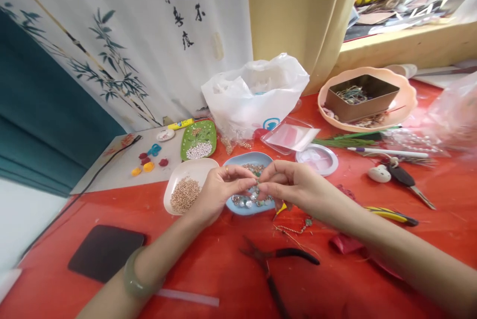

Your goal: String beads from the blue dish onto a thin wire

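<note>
Head view: shiny beads (248, 203), some perhaps greenish

Bright light is washing out the upper right corner and laying a sheen on the red surface (208, 259), while wide-angle distortion is stretching the edges and blur is softening the pliers (264, 261) at lower centre.
</note>
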### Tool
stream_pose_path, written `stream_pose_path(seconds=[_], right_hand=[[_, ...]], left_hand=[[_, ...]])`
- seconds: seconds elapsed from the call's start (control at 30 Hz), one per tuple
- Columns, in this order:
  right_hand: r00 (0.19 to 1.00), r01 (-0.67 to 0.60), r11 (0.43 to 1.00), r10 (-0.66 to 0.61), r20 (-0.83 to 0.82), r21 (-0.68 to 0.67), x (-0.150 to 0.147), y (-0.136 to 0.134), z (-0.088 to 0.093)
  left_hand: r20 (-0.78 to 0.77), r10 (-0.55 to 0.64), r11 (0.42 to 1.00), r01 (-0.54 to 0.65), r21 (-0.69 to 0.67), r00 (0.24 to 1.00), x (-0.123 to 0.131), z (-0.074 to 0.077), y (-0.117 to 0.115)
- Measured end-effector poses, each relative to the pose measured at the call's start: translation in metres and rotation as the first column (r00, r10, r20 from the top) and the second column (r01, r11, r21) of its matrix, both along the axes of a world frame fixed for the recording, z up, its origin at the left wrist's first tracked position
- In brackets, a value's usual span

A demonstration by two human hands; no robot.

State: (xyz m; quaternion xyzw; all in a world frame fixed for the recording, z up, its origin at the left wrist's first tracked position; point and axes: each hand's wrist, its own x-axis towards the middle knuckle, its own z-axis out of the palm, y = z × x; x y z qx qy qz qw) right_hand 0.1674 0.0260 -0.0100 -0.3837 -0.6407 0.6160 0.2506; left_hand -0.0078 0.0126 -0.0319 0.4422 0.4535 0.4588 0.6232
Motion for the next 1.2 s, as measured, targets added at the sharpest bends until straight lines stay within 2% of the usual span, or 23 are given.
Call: stream_pose_path(seconds=[0.17,0.27,0.43,0.63,0.83,1.07,1.2], right_hand=[[0.997,-0.066,0.984,0.058,0.053,0.166,0.008,0.002,0.011],[0.991,-0.081,0.957,0.047,0.127,0.278,0.011,0.001,0.016],[0.989,-0.118,0.933,0.08,0.124,0.341,0.011,-0.003,0.022],[0.993,-0.114,0.929,0.099,0.062,0.353,0.01,-0.003,0.022],[0.996,-0.094,0.944,0.087,0.038,0.316,0.009,-0.005,0.025],[0.996,-0.094,0.945,0.09,0.027,0.314,0.008,-0.006,0.028],[0.993,-0.116,0.942,0.116,0.02,0.315,0.007,-0.008,0.03]], left_hand=[[-0.039,-0.011,0.998,0.014,0.066,0.999,0.001,0.004,-0.002],[-0.054,-0.006,0.983,0.016,0.183,0.999,-0.002,0.012,-0.005],[-0.075,0.028,0.904,0.007,0.427,0.997,-0.009,0.03,-0.012],[-0.083,0.134,0.781,-0.054,0.622,0.988,-0.015,0.048,-0.018],[-0.074,0.184,0.71,-0.08,0.7,0.98,-0.016,0.055,-0.02],[-0.119,0.243,0.709,-0.093,0.699,0.963,-0.014,0.057,-0.025],[-0.115,0.274,0.675,-0.106,0.73,0.955,-0.014,0.06,-0.029]])
